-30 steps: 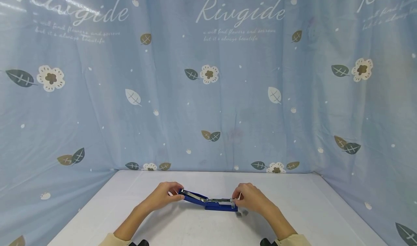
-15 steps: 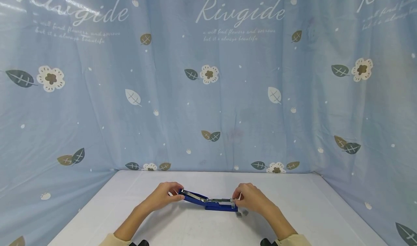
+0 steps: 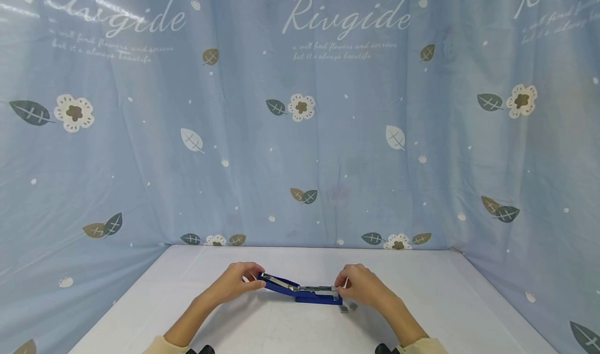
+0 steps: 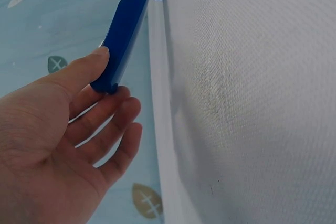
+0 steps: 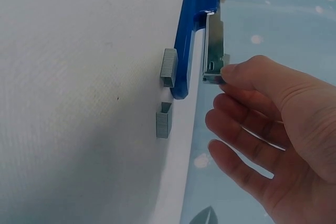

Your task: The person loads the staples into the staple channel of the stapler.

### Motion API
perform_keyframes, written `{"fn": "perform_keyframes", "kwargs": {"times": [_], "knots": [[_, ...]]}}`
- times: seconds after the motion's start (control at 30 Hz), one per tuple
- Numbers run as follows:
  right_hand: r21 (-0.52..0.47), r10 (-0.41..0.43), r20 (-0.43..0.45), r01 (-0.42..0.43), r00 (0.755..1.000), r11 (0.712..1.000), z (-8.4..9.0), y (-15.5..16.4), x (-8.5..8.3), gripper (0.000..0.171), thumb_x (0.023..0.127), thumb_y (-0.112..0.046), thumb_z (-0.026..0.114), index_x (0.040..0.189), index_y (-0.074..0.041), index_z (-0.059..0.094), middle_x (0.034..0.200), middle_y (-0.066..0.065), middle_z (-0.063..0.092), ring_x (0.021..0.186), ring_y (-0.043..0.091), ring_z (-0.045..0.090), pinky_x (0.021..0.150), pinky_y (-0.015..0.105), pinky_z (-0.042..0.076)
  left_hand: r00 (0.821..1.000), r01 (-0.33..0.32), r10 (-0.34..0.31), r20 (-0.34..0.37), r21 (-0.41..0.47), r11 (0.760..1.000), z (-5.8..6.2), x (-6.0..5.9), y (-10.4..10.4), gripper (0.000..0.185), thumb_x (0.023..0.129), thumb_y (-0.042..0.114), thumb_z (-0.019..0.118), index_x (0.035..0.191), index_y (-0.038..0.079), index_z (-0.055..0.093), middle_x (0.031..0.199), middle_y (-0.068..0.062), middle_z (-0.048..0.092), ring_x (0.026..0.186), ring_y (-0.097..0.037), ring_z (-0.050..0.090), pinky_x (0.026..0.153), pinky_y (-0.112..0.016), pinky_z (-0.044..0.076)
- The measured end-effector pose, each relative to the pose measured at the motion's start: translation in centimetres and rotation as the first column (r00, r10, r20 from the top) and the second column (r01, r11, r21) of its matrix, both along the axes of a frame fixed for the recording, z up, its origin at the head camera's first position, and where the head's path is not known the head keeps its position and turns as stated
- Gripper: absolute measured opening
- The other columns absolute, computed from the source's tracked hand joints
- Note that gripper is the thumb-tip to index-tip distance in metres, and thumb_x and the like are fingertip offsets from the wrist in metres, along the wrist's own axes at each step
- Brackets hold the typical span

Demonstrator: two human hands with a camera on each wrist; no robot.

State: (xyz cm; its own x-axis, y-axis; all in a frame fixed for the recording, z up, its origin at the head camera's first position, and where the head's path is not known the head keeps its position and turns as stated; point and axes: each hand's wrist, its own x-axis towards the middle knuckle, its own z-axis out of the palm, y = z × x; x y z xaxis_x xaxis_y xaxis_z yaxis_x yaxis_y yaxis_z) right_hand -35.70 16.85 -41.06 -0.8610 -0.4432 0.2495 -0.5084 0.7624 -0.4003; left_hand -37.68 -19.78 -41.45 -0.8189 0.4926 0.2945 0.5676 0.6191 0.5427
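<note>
A blue stapler (image 3: pixel 319 296) lies folded wide apart on the white table, its metal magazine (image 5: pixel 214 40) exposed. My left hand (image 3: pixel 237 282) grips the end of its raised top arm (image 4: pixel 123 35), thumb on one side and fingers beneath. At the magazine's front end, my right hand (image 3: pixel 358 282) pinches a small grey strip of staples (image 5: pixel 226 59) between thumb and index finger; most of the strip is hidden by them. The other right fingers curl loosely below. Two strips of staples, one (image 5: pixel 168 67) beside the stapler's base and one (image 5: pixel 164 121) just past its end, rest on the table.
A white cloth covers the table (image 3: pixel 262 330). Behind it and along both sides hangs a blue patterned curtain (image 3: pixel 244 177). Beige sleeves (image 3: pixel 164 345) show at the bottom edge of the head view.
</note>
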Motion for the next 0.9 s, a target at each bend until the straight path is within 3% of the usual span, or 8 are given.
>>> {"fn": "perform_keyframes", "kwargs": {"times": [0.9], "knots": [[-0.015,0.019,0.027,-0.019,0.999,1.000,0.04,0.23,-0.10,0.005,0.085,-0.019,0.074,0.086,-0.015,0.075,0.079,-0.010,0.060,0.068,0.004,0.052,0.059,0.020,0.045,1.000,0.000,0.000,-0.012,0.007,1.000,-0.22,-0.04,-0.01,0.039,0.088,0.033,0.072,0.113,0.003,0.068,0.087,0.001,0.070,0.075,-0.003,0.061,0.065,-0.021,0.046]]}}
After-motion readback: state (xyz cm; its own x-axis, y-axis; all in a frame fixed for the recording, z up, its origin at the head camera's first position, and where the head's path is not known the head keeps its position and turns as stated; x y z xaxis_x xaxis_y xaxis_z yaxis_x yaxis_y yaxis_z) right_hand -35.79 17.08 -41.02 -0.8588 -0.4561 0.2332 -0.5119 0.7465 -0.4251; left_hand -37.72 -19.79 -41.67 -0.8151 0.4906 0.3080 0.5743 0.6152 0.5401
